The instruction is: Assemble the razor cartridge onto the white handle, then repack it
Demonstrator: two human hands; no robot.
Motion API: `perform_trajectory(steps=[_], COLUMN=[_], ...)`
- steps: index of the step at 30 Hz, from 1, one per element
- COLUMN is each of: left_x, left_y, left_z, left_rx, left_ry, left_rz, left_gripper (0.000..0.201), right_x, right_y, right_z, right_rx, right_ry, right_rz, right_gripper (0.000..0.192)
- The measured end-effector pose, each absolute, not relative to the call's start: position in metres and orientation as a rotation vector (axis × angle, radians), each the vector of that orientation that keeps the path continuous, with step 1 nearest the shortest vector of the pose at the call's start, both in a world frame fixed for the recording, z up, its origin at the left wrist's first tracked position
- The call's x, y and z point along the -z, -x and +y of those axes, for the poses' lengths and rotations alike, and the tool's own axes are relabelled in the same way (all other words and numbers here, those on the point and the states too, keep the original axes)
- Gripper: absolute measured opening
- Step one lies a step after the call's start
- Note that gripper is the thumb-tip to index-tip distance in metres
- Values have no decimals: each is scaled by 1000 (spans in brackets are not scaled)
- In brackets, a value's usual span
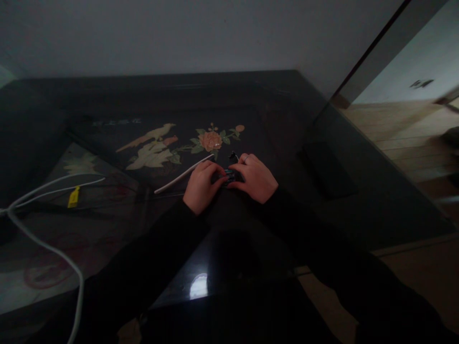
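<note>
Looks midway: left hand and right hand pinch dark part, not yet down; white strip at its 9 o'clock.

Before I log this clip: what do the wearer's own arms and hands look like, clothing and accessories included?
Both arms are in long, black-looking sleeves, the left sleeve and right sleeve reaching the wrists, with no markings discernible in the dim light. The left hand and right hand are ungloved; the right wears a thin ring on one finger.
</note>
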State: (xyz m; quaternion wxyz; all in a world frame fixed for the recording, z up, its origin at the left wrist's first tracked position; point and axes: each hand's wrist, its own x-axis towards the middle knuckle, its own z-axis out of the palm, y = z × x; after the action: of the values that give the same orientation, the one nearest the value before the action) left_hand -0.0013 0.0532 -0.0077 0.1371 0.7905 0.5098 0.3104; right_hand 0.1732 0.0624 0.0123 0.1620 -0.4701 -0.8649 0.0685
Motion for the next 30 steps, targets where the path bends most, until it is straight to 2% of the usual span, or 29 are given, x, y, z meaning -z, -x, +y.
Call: perform_trajectory(steps=[14,23,30], left_x=[5,-18,-29], left_y=[3,1,2], left_z=[53,39,32], left_rx=[-1086,-1132,-1065], left_ry=[-2050,-1737,-1426], left_rz=[1432,1301,1193], left_gripper=[5,11,19], right_x=[-17,-27,-27], right_y=[-176,-179,-179], right_z=[58,52,50], right_rx=[-136,-6,121], right_ry=[1262,981,799], right_rz=[-2452,-2356,-2266], right_gripper=[46,19,20])
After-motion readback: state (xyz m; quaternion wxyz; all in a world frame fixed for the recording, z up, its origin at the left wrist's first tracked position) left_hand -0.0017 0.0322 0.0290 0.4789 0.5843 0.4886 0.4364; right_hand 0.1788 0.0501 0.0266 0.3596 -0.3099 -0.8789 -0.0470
